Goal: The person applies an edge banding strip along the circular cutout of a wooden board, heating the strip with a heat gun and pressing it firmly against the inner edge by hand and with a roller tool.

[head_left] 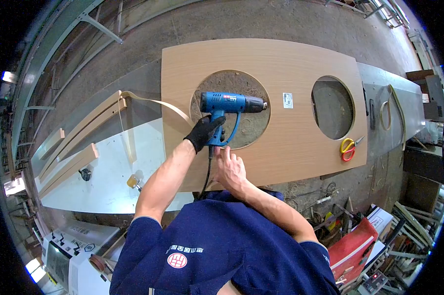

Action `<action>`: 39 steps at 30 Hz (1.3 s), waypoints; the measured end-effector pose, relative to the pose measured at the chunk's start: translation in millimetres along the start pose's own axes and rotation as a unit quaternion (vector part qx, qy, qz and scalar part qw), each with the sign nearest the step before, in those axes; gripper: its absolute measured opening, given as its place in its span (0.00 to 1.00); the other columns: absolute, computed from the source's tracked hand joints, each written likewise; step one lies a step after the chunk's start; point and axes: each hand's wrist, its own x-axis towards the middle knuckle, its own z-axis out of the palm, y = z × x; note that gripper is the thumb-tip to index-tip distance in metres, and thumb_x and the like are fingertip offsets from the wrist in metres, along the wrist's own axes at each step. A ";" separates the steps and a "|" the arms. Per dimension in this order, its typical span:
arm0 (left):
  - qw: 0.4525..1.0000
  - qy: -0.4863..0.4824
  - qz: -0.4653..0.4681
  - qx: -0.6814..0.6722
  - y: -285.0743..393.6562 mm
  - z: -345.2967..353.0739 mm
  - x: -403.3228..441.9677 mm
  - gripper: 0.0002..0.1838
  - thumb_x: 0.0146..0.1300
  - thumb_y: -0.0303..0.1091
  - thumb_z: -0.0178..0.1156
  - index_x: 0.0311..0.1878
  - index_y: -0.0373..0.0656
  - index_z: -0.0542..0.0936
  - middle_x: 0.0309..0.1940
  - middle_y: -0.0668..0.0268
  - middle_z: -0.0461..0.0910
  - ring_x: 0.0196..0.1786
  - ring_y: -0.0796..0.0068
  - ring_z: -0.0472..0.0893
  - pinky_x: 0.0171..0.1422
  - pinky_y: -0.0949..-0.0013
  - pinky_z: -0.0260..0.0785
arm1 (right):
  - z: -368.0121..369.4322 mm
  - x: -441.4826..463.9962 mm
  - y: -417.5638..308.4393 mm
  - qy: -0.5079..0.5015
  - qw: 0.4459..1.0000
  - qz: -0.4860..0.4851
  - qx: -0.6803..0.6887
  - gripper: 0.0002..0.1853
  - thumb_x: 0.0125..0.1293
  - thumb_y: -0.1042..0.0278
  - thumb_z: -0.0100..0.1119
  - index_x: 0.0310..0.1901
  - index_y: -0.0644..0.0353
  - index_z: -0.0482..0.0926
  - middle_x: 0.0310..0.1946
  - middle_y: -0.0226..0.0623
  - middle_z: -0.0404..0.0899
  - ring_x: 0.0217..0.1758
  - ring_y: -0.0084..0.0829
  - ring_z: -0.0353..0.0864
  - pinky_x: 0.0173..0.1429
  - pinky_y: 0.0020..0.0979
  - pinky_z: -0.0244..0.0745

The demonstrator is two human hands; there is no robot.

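My left hand point(206, 132), in a black glove, is closed around the handle of a blue heat gun point(227, 103). The nozzle points right, over the large round hole in a wood-grain panel point(286, 140). Bare, my right hand point(230, 171) lies at the near rim of that hole, just below the gun's handle, with its fingers stretched forward. Whether its fingertips touch the rim or the gun, I cannot tell. A thin wood-coloured edging strip point(155, 102) curves from the left toward the hole and passes behind my left hand.
Yellow-and-red scissors point(348, 148) lie at the panel's right, near a second, oval hole. A white label point(288, 100) sits between the holes. Curved wooden pieces point(79, 135) and a yellow-headed tool point(133, 181) rest on the left. A looped strip point(386, 115) lies on the right.
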 end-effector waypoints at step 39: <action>0.979 -0.097 -0.012 0.180 27.1 -37.4 -14.7 0.19 0.67 0.44 0.72 0.51 0.39 0.82 0.32 0.65 0.83 0.34 0.74 0.85 0.36 0.67 0.81 | -10.8 -0.2 -0.1 -0.023 1.000 0.006 0.016 0.56 0.49 0.50 0.79 0.77 0.64 0.62 0.66 0.60 0.69 0.54 0.48 0.82 0.55 0.42 0.78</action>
